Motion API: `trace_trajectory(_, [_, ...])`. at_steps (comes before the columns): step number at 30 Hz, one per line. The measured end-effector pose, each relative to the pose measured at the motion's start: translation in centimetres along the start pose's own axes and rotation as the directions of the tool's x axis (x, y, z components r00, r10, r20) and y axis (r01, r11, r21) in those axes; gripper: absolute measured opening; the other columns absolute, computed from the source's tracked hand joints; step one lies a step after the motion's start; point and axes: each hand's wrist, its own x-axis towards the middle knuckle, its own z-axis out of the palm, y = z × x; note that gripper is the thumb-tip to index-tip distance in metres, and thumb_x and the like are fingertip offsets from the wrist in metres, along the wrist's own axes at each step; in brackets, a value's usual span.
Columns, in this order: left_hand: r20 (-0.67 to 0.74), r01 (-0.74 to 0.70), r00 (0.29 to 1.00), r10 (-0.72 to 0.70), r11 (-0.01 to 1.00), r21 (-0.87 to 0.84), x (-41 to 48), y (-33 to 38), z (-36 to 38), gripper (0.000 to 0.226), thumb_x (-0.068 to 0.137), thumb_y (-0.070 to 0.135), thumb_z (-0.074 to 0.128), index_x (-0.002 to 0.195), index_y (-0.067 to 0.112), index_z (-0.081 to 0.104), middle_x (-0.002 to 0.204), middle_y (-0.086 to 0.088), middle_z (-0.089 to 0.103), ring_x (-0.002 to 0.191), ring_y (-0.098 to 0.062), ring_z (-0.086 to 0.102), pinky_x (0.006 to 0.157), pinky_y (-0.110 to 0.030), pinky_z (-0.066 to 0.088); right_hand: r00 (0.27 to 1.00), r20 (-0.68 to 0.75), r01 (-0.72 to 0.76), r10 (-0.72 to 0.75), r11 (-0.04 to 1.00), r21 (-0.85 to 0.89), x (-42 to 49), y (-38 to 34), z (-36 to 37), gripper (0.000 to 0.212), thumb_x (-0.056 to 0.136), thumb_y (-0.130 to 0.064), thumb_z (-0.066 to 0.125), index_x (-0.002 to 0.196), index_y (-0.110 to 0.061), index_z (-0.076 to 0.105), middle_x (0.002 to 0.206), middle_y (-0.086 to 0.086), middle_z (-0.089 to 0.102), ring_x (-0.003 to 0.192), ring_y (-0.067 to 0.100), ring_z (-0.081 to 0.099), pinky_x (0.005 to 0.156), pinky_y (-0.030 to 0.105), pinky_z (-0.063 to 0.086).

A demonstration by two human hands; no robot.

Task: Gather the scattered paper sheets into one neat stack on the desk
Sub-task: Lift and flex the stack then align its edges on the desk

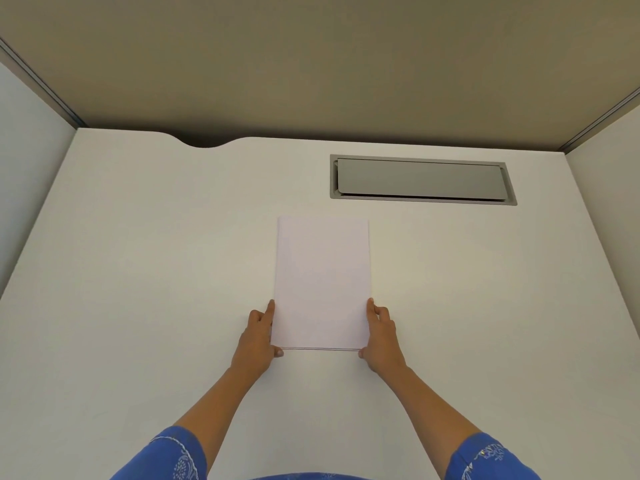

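One squared-up stack of white paper sheets (322, 282) lies flat in the middle of the white desk (138, 271), its long side pointing away from me. My left hand (258, 336) presses against the stack's lower left edge, thumb at the near corner. My right hand (381, 332) mirrors it on the lower right edge. Both hands clasp the stack between them. The near edge shows several thin sheet layers lined up evenly. No loose sheets are visible elsewhere on the desk.
A grey cable-port flap (420, 178) is set into the desk at the back right. A curved cutout (202, 142) notches the desk's far edge. Partition panels stand at the left (31, 161), right (609, 174) and back.
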Motion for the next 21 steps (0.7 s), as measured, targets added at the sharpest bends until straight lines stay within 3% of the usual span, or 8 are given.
trace_trajectory(4, [-0.004,0.002,1.0,-0.002,0.997,0.073,-0.3,0.5,-0.2,0.11,0.074,0.007,0.077,0.153,0.021,0.003,0.128,-0.002,0.033,0.099,-0.022,0.053,0.089,-0.034,0.05,1.0,0.002,0.031,-0.031,0.999,-0.018,-0.4,0.0,-0.4,0.107,0.076,0.0,0.07,0.154,-0.018,-0.001,0.148,0.0,0.019,0.121,0.024,0.034,0.094,0.032,0.046])
trace_trajectory(7, [-0.111,-0.083,0.987,0.113,0.966,0.245,-1.0,1.0,0.2,0.118,0.072,0.02,0.08,0.152,0.015,-0.006,0.145,-0.007,0.021,0.122,-0.027,0.04,0.093,-0.035,0.048,0.995,-0.043,0.08,-0.086,0.989,-0.124,-1.1,0.1,-0.3,0.117,0.075,-0.02,0.075,0.153,-0.021,-0.011,0.159,0.003,-0.003,0.139,0.027,0.02,0.11,0.032,0.034])
trace_trajectory(8, [-0.122,-0.13,0.977,0.173,0.946,0.298,-1.2,1.0,0.2,0.119,0.072,0.027,0.08,0.152,0.015,-0.006,0.153,-0.008,0.016,0.133,-0.03,0.031,0.102,-0.036,0.043,0.99,-0.044,0.126,-0.136,0.974,-0.189,-1.4,0.2,-0.1,0.121,0.074,-0.031,0.076,0.152,-0.022,-0.016,0.16,0.004,-0.013,0.145,0.026,0.008,0.117,0.033,0.023])
trace_trajectory(10, [-0.073,-0.237,0.954,0.291,0.881,0.41,-1.7,0.5,0.9,0.113,0.077,0.043,0.072,0.152,0.018,-0.009,0.161,-0.005,-0.004,0.147,-0.029,0.006,0.118,-0.038,0.015,0.969,-0.007,0.233,-0.247,0.925,-0.3,-2.1,0.3,0.6,0.119,0.078,-0.052,0.067,0.149,-0.022,-0.024,0.157,0.001,-0.03,0.148,0.023,-0.016,0.121,0.037,0.0])
trace_trajectory(12, [-0.003,-0.308,0.933,0.361,0.801,0.514,-1.9,-0.3,1.7,0.103,0.08,0.059,0.058,0.153,0.021,-0.005,0.16,0.0,-0.017,0.148,-0.025,-0.006,0.118,-0.037,-0.006,0.948,0.055,0.313,-0.314,0.883,-0.349,-2.5,0.6,1.3,0.111,0.082,-0.062,0.054,0.148,-0.023,-0.027,0.154,-0.001,-0.038,0.143,0.023,-0.031,0.119,0.04,-0.011])
trace_trajectory(14, [0.058,-0.313,0.937,0.344,0.756,0.574,-1.8,-1.4,2.2,0.097,0.081,0.068,0.041,0.153,0.022,-0.005,0.158,0.003,-0.025,0.146,-0.021,-0.011,0.114,-0.035,-0.014,0.938,0.124,0.345,-0.322,0.859,-0.377,-2.5,1.1,2.2,0.105,0.085,-0.065,0.046,0.148,-0.022,-0.027,0.153,-0.002,-0.039,0.141,0.023,-0.036,0.119,0.043,-0.013])
trace_trajectory(16, [0.094,-0.328,0.935,0.341,0.738,0.589,-1.7,-2.0,2.5,0.094,0.081,0.071,0.026,0.149,0.024,-0.021,0.152,0.005,-0.037,0.144,-0.019,-0.024,0.114,-0.035,-0.017,0.939,0.177,0.343,-0.296,0.855,-0.389,-2.7,1.6,2.8,0.101,0.088,-0.064,0.042,0.148,-0.021,-0.028,0.152,-0.002,-0.039,0.14,0.023,-0.036,0.12,0.045,-0.01])
trace_trajectory(21, [0.105,-0.348,0.927,0.359,0.723,0.597,-1.9,-2.2,2.4,0.094,0.08,0.074,0.019,0.148,0.024,-0.022,0.152,0.003,-0.036,0.145,-0.022,-0.023,0.116,-0.037,-0.013,0.934,0.201,0.351,-0.294,0.855,-0.381,-2.7,1.9,2.9,0.099,0.088,-0.065,0.038,0.145,-0.024,-0.031,0.146,-0.008,-0.047,0.141,0.022,-0.035,0.12,0.047,-0.007])
